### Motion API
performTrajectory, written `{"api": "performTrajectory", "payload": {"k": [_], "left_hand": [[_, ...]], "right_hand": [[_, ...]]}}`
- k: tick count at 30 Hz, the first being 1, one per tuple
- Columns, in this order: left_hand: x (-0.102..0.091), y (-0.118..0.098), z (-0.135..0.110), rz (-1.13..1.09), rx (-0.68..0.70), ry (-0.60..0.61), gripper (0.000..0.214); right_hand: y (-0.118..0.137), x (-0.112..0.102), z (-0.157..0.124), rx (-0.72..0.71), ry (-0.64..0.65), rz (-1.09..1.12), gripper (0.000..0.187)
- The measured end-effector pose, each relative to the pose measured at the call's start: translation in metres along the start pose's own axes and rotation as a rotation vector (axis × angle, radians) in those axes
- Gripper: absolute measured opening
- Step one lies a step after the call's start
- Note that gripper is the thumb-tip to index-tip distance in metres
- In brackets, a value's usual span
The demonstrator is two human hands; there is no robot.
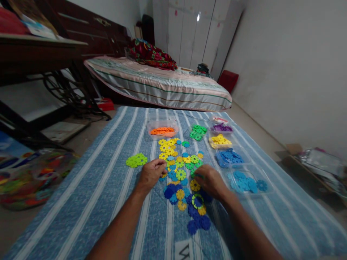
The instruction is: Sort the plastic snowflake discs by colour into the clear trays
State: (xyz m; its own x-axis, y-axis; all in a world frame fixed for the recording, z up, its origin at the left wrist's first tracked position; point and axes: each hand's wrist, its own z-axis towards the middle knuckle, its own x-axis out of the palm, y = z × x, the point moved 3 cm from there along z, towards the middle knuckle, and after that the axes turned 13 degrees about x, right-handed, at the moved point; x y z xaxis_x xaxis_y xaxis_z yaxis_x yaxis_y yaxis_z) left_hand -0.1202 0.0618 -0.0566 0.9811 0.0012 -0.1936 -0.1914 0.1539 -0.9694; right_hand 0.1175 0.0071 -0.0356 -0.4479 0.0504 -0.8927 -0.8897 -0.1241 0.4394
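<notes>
My left hand [152,174] is at the left edge of a loose spread of notched plastic flower discs, fingers drawn together; what they hold, if anything, is hidden. Beside it on the left is a lime-green cluster of discs [136,160]. On the right side of the spread, my right hand [210,180] has curled fingers beside green discs [190,166]; I cannot make out anything in its grasp. Between the hands lie a lime disc [181,174] and a yellow-orange disc [195,185]. Yellow discs [164,148] are farther off, dark blue discs [199,221] nearer me.
Clear containers hold orange discs [162,131], green discs [198,130], purple pieces [221,127], yellow discs [221,141], blue discs [230,157] and light blue discs [244,181]. A striped blue cloth [108,180] lies underneath. Beyond is a bed [162,85]; a bag of colourful pieces [35,177] is at left.
</notes>
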Motion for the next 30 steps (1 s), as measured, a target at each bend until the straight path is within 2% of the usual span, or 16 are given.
{"api": "performTrajectory", "payload": {"k": [2,4,10,14,18,22,25,27,30], "left_hand": [[0.001,0.0,0.0,-0.005,0.0,-0.003,0.028],[0.002,0.002,0.0,-0.009,0.003,-0.007,0.027],[0.002,0.007,0.001,-0.008,0.009,-0.012,0.029],[0.002,0.007,0.001,-0.011,0.001,-0.012,0.03],[0.002,0.005,-0.001,-0.019,0.012,-0.013,0.028],[0.002,0.004,-0.002,-0.014,0.014,-0.011,0.025],[0.002,0.006,-0.002,-0.005,0.014,-0.005,0.025],[0.002,0.006,-0.002,-0.004,0.017,0.003,0.025],[0.002,0.006,-0.002,-0.011,0.013,0.01,0.024]], "right_hand": [[0.004,0.009,-0.014,-0.059,0.063,0.008,0.011],[0.005,0.01,-0.021,-0.065,0.075,-0.004,0.011],[0.002,0.005,-0.025,-0.054,0.168,-0.027,0.017],[0.003,0.005,-0.024,-0.057,0.166,-0.061,0.018],[0.005,0.008,-0.025,-0.091,0.129,-0.059,0.011],[0.004,0.014,-0.024,-0.132,0.018,0.04,0.026],[0.0,0.013,-0.016,-0.158,-0.095,0.072,0.029],[-0.003,0.004,-0.002,-0.173,-0.136,0.058,0.029],[-0.014,-0.026,0.027,-0.133,-0.2,-0.03,0.028]]}}
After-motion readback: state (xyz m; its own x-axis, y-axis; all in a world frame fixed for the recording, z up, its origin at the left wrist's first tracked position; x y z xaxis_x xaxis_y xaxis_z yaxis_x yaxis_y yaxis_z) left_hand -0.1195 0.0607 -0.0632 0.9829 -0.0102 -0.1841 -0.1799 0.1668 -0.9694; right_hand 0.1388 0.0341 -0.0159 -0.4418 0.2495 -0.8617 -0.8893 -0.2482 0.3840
